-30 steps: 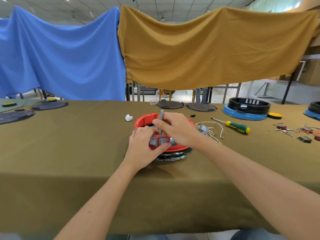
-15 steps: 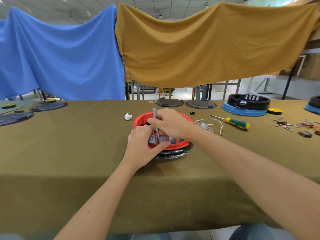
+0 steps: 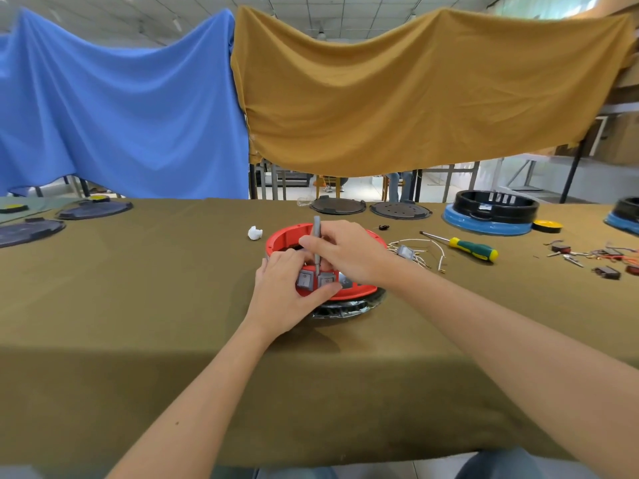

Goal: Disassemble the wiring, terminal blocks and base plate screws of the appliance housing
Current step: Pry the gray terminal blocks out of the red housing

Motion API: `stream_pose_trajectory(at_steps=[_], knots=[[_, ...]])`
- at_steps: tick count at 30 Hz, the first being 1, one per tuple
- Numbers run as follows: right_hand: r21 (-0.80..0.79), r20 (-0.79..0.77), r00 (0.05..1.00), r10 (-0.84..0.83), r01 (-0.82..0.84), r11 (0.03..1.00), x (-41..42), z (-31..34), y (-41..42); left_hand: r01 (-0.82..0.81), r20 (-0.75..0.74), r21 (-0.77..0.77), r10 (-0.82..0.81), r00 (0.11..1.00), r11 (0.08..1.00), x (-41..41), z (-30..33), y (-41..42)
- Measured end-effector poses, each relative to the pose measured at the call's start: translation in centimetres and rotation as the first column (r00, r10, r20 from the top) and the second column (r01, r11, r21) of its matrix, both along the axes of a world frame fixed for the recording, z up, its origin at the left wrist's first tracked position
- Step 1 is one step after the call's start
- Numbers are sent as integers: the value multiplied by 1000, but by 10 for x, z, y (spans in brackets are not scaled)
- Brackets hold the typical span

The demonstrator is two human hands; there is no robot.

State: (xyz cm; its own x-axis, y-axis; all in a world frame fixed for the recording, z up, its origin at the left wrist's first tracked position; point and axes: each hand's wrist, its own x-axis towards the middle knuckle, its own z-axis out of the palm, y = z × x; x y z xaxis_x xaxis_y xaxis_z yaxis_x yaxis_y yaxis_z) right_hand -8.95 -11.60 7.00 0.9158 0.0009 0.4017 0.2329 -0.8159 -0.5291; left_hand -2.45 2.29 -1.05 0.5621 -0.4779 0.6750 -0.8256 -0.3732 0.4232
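Hands [image 3: 313, 271] on red housing [image 3: 359, 291], tool [image 3: 316, 243] upright

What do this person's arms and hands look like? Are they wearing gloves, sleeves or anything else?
Both forearms are bare up to the picture's edge: no sleeves in view. The left hand and right hand wear no gloves, and no rings, watch or bracelet show on the visible sides. At the bottom edge there is blue, denim-like cloth, probably trousers.

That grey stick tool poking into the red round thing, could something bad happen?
Maybe. The thin grey metal tool in the right hand stands right by the left hand gripping the red round plastic housing; a slip could jab it. The housing sits on a silvery base, so it might wobble.
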Motion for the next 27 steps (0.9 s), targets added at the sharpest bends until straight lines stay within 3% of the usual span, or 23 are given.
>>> stream_pose_trajectory(at_steps=[4,8,19,24,27], knots=[[-42,17,1000,3,-2,999,1,0,0,-14,-3,20,14,1000,1000,2,-1,-1],[-136,-84,996,-6,-5,991,8,1,1,-24,-38,-6,24,999,1000,3,-1,0],[-138,-178,983,-36,11,990,16,7,12,-13,-17,1,13,1000,1000,1,-1,0],[145,-39,999,-1,6,989,1,6,-3,-55,2,18,55,998,998,3,-3,0],[217,-7,1000,21,-19,976,-8,6,-16,-60,17,35,59,998,998,4,-4,0]])
